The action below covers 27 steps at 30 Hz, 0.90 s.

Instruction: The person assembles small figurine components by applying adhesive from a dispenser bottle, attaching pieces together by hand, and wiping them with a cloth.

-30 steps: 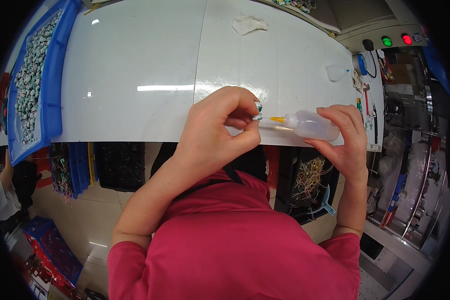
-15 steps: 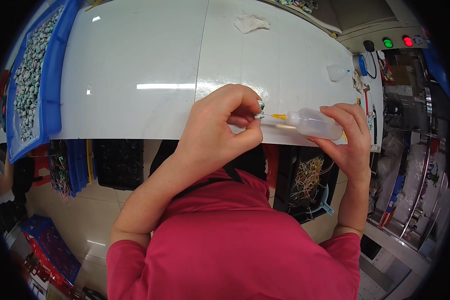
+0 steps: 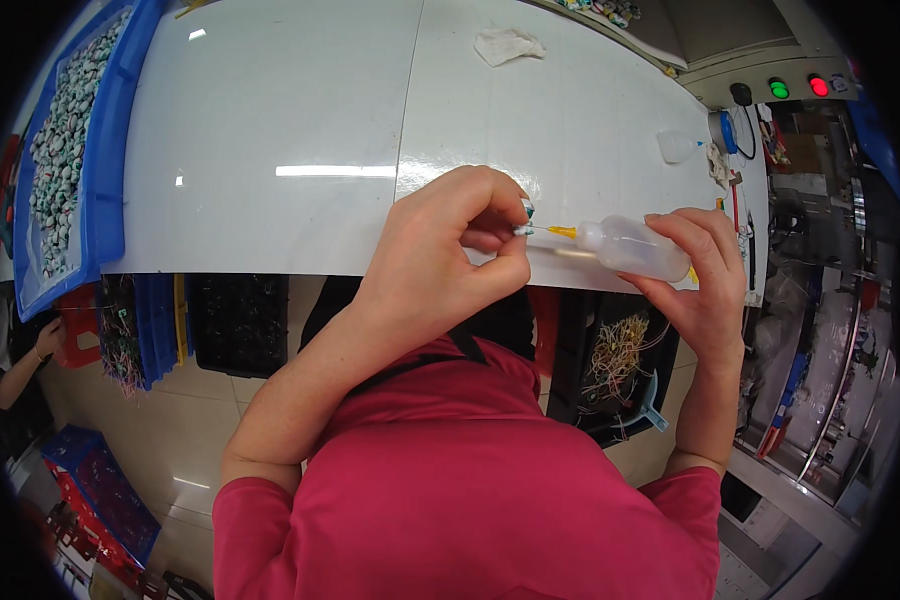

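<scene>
At the edge of a white table [image 3: 270,120], we pinch a small white-and-green piece [image 3: 522,231] between nearly closed thumb and fingertips of our left hand [image 3: 435,235]; our half-curled right hand [image 3: 707,275] grips a translucent bottle [image 3: 645,249], yellow-based needle [image 3: 562,231] meeting the piece.

The left hand [image 3: 445,235], just toward twelve o'clock of centre, pinches toward three; the right hand [image 3: 708,265], at three, grips toward nine, its forearm [image 3: 708,400] pointing toward twelve.
</scene>
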Tool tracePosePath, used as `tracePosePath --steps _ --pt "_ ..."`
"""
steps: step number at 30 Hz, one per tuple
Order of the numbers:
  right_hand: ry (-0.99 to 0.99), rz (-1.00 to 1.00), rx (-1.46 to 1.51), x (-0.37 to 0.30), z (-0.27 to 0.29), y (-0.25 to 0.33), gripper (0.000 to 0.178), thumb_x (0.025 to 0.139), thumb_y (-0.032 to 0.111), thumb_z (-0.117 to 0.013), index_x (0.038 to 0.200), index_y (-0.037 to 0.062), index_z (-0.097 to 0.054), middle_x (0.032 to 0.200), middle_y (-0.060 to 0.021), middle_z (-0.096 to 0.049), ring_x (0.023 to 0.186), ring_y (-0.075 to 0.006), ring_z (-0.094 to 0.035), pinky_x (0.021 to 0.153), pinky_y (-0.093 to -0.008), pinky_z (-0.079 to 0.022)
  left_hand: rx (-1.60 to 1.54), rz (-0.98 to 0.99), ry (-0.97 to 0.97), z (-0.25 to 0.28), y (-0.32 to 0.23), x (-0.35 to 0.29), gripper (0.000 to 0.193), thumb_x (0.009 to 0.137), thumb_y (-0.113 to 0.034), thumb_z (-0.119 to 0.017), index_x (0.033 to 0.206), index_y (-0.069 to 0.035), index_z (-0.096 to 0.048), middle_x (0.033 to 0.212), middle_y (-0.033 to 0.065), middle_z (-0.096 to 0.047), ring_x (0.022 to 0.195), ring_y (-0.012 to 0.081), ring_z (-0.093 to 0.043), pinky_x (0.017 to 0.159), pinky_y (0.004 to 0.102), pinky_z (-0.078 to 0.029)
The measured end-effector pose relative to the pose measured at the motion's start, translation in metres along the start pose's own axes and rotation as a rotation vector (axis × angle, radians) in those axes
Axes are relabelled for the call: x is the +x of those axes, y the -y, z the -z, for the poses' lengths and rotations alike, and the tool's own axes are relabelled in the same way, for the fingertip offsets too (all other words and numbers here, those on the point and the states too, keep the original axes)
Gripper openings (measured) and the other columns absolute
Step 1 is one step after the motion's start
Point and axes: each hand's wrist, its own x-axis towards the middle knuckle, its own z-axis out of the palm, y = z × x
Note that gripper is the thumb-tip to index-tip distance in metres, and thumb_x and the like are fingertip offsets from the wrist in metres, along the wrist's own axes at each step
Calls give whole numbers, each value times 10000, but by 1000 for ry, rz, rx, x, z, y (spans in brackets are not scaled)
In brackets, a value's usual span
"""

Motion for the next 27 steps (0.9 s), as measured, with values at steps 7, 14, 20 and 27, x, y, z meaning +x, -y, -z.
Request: tracePosePath --steps 7,14,20,27 --pt "-9 9 -6 1 -1 2 488 537 76 -812 990 68 -633 920 -77 -584 831 -252 -559 700 -343 -450 -4 -13 3 2 2 -1 161 728 70 -631 852 -3 -559 1020 99 -601 828 117 -632 727 223 -535" --pt "-15 32 -32 3 1 3 499 520 62 -810 986 71 -631 916 -77 -586 822 -252 -562 692 -343 -447 -3 -13 4 3 3 0 167 724 69 -633 855 -5 -559 1012 95 -604 828 115 -633 724 221 -535" --pt "-27 38 -25 2 2 3 504 517 64 -810 987 68 -630 914 -79 -584 821 -252 -563 693 -343 -447 3 -27 6 2 2 -1 167 722 71 -630 855 -4 -562 1010 96 -603 834 114 -631 730 221 -536" --pt "-37 -1 27 -1 1 4 492 533 65 -812 990 63 -630 919 -81 -583 821 -251 -563 704 -339 -452 -12 -21 8 2 3 -2 172 721 74 -627 860 -3 -560 1011 97 -602 839 118 -631 732 223 -538"
